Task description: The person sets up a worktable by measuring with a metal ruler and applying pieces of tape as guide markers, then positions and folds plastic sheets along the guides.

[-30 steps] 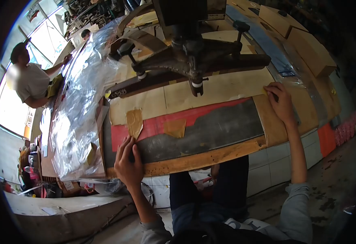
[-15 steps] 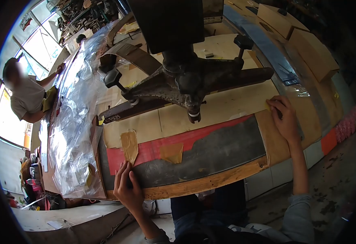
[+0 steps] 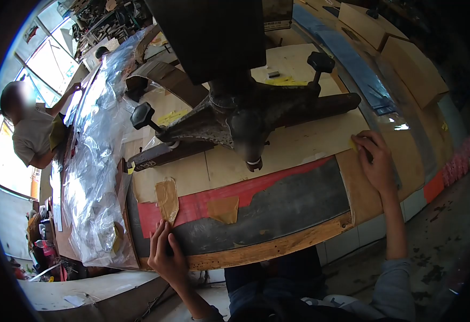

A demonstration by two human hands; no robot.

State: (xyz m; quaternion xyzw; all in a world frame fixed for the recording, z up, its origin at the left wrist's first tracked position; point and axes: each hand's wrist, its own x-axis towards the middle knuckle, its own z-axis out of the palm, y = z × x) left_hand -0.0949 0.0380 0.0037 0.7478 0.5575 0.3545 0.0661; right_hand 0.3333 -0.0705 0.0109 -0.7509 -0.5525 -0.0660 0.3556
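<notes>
My left hand (image 3: 168, 253) rests at the front left of the work surface, fingers extended and thumb apart. Its fingertips touch the lower end of a brown tape piece (image 3: 166, 199) stuck over a red strip (image 3: 195, 208). At the right, my right hand (image 3: 375, 163) is curled at the corner of a pale wood sheet (image 3: 283, 142), a small yellow piece (image 3: 353, 143) at its fingertips. A dark grey plate (image 3: 294, 205) lies between my hands, with a second brown tape piece (image 3: 224, 209) overlapping it and the red strip.
A dark metal press head with a crossbar (image 3: 245, 123) hangs over the sheet. Crumpled clear plastic (image 3: 93, 177) covers the left side. Cardboard boxes (image 3: 412, 70) and a blue strip (image 3: 347, 59) lie at the right. A person (image 3: 34, 131) stands at the far left.
The view has shifted slightly. Yellow patches now show on the pale sheet behind the press. Both my hands stay in nearly the same places.
</notes>
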